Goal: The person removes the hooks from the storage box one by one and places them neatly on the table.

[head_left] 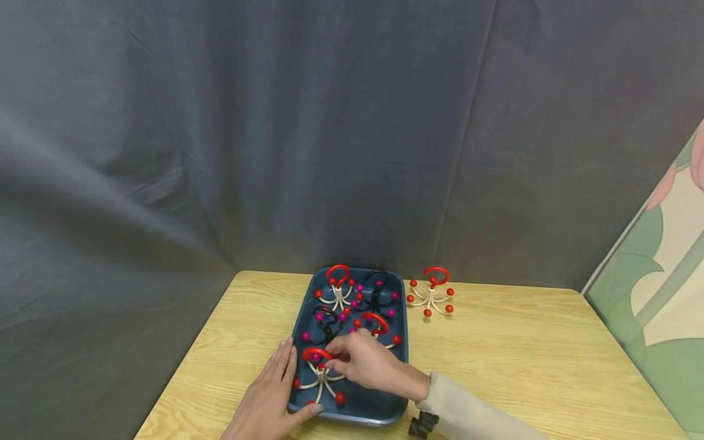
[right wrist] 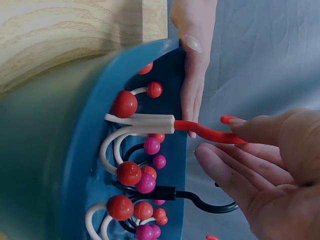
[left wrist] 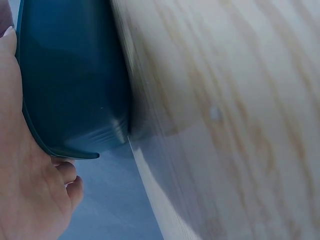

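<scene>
In the head view my right hand [head_left: 370, 360] pinches the red hook at the top of a white multi-arm hanger [head_left: 322, 382], whose curved arms end in red balls. That hanger stands in the near left part of a dark blue tray [head_left: 379, 406]. My left hand [head_left: 269, 385] rests along the tray's left rim with straight fingers, its thumb over the near left corner. In the right wrist view the thumb and fingers of my right hand [right wrist: 270, 160] are at the red hook. A black hanger [right wrist: 165, 193] with pink balls sits close by.
Farther back in the tray are a white hanger [head_left: 338, 296], another white hanger [head_left: 376, 324] and black hangers [head_left: 376, 299]. One more white hanger [head_left: 431, 296] stands on the wooden table [head_left: 511, 354], right of the tray. A grey curtain [head_left: 352, 153] hangs behind.
</scene>
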{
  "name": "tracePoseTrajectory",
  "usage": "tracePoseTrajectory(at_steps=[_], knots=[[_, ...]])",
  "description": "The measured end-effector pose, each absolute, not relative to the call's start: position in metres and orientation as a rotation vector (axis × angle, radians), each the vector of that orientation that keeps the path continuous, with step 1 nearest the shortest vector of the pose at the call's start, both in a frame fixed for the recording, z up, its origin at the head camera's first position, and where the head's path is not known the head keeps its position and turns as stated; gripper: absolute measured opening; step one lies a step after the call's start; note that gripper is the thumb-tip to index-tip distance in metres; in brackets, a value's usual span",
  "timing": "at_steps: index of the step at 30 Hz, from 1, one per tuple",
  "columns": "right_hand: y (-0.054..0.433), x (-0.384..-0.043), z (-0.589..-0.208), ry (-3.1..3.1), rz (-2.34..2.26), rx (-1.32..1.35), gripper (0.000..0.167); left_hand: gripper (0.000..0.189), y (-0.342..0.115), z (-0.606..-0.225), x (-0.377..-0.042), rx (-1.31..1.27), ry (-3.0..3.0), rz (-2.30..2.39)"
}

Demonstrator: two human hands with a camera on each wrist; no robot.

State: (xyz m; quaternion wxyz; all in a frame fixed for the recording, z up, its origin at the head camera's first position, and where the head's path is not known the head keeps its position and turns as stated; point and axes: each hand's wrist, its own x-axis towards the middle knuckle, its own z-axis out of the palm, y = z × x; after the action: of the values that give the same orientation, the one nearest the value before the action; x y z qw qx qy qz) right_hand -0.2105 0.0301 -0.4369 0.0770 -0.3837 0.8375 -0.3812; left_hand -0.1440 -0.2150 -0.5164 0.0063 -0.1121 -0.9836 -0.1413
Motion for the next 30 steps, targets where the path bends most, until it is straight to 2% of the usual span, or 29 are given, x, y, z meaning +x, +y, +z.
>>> tracePoseTrajectory(at_steps=[15,30], knots=[[0.031,-0.212,-0.439,2.479,-1.198,-1.135,0.007,0.117,-0.215,-0.519,-0.144,-0.343,-3.075,-0.454],[0.046,-0.204,-0.420,2.490,-1.261,-1.143,0.013,0.127,-0.211,-0.514,-0.148,-0.221,-3.201,-0.472]])
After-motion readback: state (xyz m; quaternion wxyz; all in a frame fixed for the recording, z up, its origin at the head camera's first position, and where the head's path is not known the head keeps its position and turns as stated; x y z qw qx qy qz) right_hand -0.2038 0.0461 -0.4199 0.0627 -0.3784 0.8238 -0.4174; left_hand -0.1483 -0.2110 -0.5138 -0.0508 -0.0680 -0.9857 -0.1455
